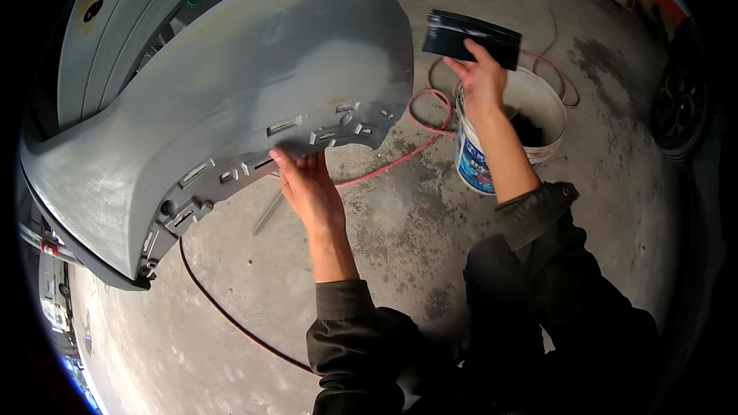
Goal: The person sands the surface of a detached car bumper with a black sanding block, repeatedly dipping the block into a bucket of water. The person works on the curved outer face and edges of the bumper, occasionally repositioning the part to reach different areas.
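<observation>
A large grey primed car bumper (254, 69) fills the upper left, its slotted lower edge facing me. My left hand (311, 188) is closed on that edge, thumb on the slotted side and fingers curled underneath. Up and to the right, my right hand (484, 88) grips a flat, glossy black rectangular piece (450, 37), with the thumb on its face. The piece is held tilted above the rim of a white bucket (551, 127), apart from the bumper. Something dark lies inside the bucket, too shaded to make out.
A red hose (419, 150) loops across the concrete floor (384, 238) behind the bucket and under the bumper. A dark cable (231, 319) curves over the floor at lower left. Another grey panel (115, 23) stands behind the bumper. A car wheel (680, 111) is at far right.
</observation>
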The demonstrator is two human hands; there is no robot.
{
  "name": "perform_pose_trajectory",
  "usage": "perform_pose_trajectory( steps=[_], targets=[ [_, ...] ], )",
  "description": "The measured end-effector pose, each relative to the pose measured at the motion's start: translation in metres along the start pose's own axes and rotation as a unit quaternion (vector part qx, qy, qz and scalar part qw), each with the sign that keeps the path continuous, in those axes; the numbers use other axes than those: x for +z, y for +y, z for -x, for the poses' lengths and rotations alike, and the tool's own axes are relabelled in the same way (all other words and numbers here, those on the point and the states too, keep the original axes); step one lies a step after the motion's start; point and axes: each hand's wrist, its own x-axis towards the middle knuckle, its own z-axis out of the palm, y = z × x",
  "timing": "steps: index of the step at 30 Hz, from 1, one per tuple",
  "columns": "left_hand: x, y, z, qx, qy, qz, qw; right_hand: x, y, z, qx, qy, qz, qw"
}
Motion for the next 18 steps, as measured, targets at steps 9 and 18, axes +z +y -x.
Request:
perform_pose_trajectory(
  steps=[9,18],
  targets=[
    [-0.017,0.040,-0.007,0.051,0.024,0.043,0.998,0.057,0.034,0.042,-0.481,-0.185,0.279,0.810],
    [-0.021,0.043,-0.009,-0.013,-0.053,0.048,0.997,0.021,0.129,0.129,-0.339,-0.260,0.450,0.784]
  ],
)
